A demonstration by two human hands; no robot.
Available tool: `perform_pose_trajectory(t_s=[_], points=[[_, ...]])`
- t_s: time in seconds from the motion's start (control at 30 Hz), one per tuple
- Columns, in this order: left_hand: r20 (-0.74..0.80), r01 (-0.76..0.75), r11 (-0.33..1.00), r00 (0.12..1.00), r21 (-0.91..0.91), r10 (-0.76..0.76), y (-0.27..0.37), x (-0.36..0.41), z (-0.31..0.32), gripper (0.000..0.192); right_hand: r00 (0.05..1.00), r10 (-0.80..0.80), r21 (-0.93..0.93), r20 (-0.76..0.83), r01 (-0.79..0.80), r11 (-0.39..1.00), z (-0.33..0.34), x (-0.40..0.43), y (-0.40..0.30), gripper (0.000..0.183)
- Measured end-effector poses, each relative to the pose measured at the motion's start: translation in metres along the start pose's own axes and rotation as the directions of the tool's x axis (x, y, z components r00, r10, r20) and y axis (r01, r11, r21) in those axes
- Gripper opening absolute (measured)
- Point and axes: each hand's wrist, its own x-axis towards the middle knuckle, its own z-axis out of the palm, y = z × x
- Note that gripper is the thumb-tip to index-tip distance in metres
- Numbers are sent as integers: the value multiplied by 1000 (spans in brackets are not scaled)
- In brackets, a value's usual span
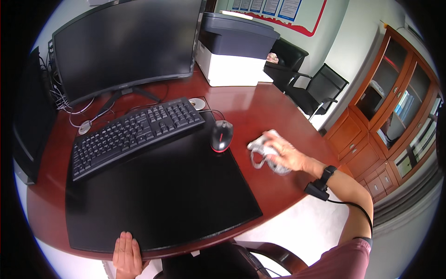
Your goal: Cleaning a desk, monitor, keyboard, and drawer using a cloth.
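Note:
My right hand (284, 151) presses a whitish-grey cloth (259, 144) onto the reddish-brown wooden desk (240, 104), to the right of the mouse. The hand is slightly blurred, and a loop of the cloth sticks out on its left. A black strap with a small black device and cable is on that wrist. My left hand (127, 253) rests flat at the front edge of the black desk pad (156, 195), fingers together, with nothing seen in it. A black computer mouse (222, 136) with a red rim sits on the pad's right edge.
A black keyboard (139, 134) lies across the pad's back. Behind it stand a monitor (125, 45) and a white and dark-grey printer (233, 52). Cables (62, 97) tangle at the left. Beyond the desk are a black chair (313, 92) and a wooden cabinet (376, 139).

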Motion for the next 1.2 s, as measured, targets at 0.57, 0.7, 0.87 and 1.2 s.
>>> perform_pose_trajectory(t_s=[0.57,0.7,0.87,1.2], points=[[82,83,987,994,-135,-72,4,-9,10,21,990,53,-242,-131,-84,967,10,239,175,47],[235,294,942,939,-163,-252,10,-11,4,23,810,529,-424,-254,-585,691,-16,167,251,63],[340,368,917,891,-153,-301,12,6,-10,21,532,788,-288,-308,-842,456,-33,61,223,73],[-36,-34,998,999,-51,32,5,25,-9,51,840,108,-285,-531,-297,911,-6,2,-41,28]])
